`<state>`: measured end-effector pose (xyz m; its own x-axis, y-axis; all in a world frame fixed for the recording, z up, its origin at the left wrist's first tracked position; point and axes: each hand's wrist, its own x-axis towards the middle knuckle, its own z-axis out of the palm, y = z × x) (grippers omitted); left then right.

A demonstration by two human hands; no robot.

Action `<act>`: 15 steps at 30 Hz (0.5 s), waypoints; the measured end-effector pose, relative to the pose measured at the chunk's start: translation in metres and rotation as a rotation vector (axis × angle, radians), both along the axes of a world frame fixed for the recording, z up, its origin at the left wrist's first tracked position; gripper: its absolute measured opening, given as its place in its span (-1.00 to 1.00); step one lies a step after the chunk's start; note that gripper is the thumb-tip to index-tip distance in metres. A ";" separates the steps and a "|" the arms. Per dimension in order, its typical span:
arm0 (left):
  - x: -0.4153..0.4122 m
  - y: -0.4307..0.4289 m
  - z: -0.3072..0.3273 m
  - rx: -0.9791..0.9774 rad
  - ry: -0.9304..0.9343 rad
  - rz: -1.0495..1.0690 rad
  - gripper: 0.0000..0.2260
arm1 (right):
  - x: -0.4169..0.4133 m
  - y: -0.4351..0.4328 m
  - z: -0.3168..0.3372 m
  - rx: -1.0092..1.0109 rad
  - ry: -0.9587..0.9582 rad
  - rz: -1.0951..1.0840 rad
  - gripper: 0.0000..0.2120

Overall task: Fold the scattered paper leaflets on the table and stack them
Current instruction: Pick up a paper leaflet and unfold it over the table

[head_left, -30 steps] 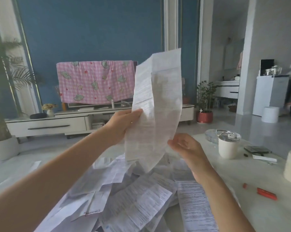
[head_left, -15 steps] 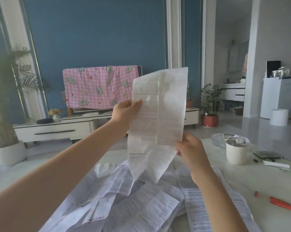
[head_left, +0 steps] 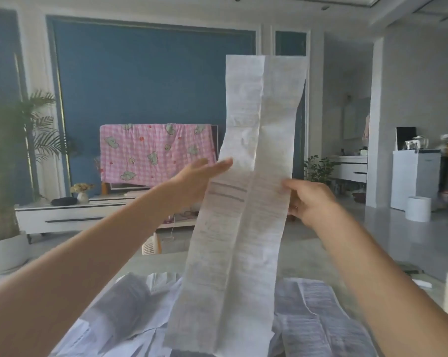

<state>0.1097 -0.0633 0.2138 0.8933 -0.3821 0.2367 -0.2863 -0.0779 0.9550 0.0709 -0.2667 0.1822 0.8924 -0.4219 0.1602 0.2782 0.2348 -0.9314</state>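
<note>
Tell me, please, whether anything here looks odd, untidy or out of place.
The left hand and right hand hold one long leaflet up, unfolded and creased, with a kink near its middle. Below it, the other leaflets lie in a loose, overlapping heap, not stacked. A pink cloth draped behind the low cabinet looks unusual.

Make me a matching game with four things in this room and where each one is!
Things:
1. long leaflet
2. pink cloth
3. leafy plant
4. white bin

Places:
A. standing on the floor at the right
B. held up in the air, in the middle
C. draped in front of the blue wall
D. far left, in a white pot

Pairs: 1-B, 2-C, 3-D, 4-A
</note>
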 end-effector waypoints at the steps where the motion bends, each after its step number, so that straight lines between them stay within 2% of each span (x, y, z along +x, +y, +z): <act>1: -0.002 0.003 -0.009 -0.006 -0.036 0.011 0.10 | -0.002 0.001 0.003 -0.002 0.012 0.004 -0.95; 3: -0.006 0.007 -0.025 -0.026 -0.103 0.028 0.01 | -0.004 0.004 0.003 -0.015 0.042 0.019 -0.93; 8: -0.022 0.023 -0.039 0.033 -0.292 0.207 -0.50 | -0.009 0.021 -0.012 -0.048 0.109 0.142 -0.90; 10: -0.029 0.033 -0.043 0.118 -0.341 0.270 -0.56 | -0.012 0.028 -0.019 -0.052 0.109 0.182 -0.97; 12: -0.037 0.043 -0.047 0.178 -0.390 0.322 -0.60 | -0.015 0.036 -0.023 -0.039 0.089 0.166 -0.95; 15: -0.046 0.057 -0.048 0.153 -0.395 0.324 -0.76 | -0.019 0.045 -0.023 -0.016 -0.014 0.118 -0.93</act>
<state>0.0637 -0.0068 0.1662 0.8252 -0.1582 0.5423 -0.5602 -0.3519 0.7499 0.0524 -0.2219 0.1590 0.9332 -0.3118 0.1785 0.2624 0.2522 -0.9314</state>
